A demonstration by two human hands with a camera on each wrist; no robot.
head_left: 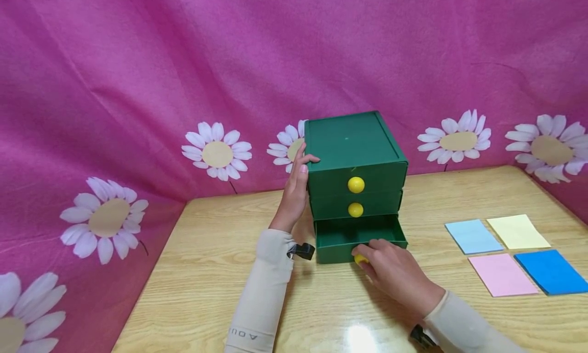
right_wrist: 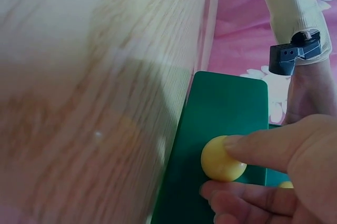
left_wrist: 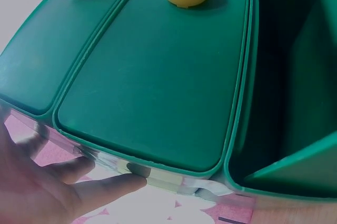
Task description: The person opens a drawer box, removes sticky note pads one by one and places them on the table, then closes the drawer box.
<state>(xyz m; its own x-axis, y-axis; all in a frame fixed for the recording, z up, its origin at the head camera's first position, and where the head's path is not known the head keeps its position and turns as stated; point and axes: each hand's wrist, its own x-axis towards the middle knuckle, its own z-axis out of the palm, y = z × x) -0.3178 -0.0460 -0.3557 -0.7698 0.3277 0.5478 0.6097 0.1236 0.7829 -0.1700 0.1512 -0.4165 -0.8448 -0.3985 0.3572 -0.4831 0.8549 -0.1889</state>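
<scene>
A green three-drawer box [head_left: 353, 139] stands on the wooden table, its bottom drawer [head_left: 337, 252] pulled partway out and the upper two closed. My right hand [head_left: 395, 271] pinches the bottom drawer's round yellow knob [right_wrist: 221, 161] between thumb and fingers. Against the box's left side rests my left hand [head_left: 296, 195], its fingers extended and one fingertip over the top edge. In the left wrist view, that hand's fingers [left_wrist: 105, 192] lie along the box's side. The inside of the drawer shows bare green plastic in the head view.
Right of the box lie four flat paper squares: light blue [head_left: 473, 236], pale yellow [head_left: 518, 231], pink [head_left: 503, 275] and blue [head_left: 551, 271]. A magenta flowered cloth [head_left: 275, 52] hangs behind the wooden table [head_left: 202, 271].
</scene>
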